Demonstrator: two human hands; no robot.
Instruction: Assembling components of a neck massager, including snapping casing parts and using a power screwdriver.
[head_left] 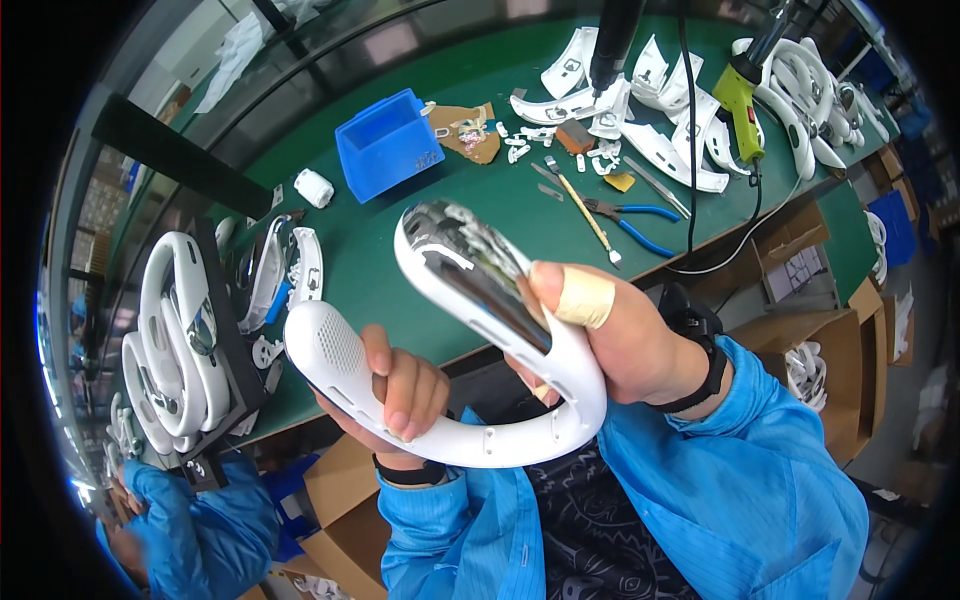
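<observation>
Gripped in the fingers of both hands: one arm, near the bend, in the curled right hand (640, 345), with beige tape (585, 297) around the thumb, and the other arm in the wrapped left hand (400, 395), of a glossy white, U-shaped plastic housing (575, 425). Probably light for its size and fairly stiff, perhaps flexing a little at the bend; likely slippery on the smooth white skin and easy to smudge or scratch on the dark, mirror-shiny oblong panel (480, 265). Best taken by the plain outer curve or the sides of the arms, clear of the panel and of the white, finely perforated grille (338, 338), without forcing the ends apart. Rounded at both tips, cut with narrow slots along the edge and small holes near the bend; tilted, with the panel end higher than the grille end. Raised before the near edge of a flat green worktop (355, 250). Farther out, on the worktop: blue-handled metal pliers (650, 211), an open blue plastic bin (395, 170) and curved white plastic shell pieces (660, 155).
</observation>
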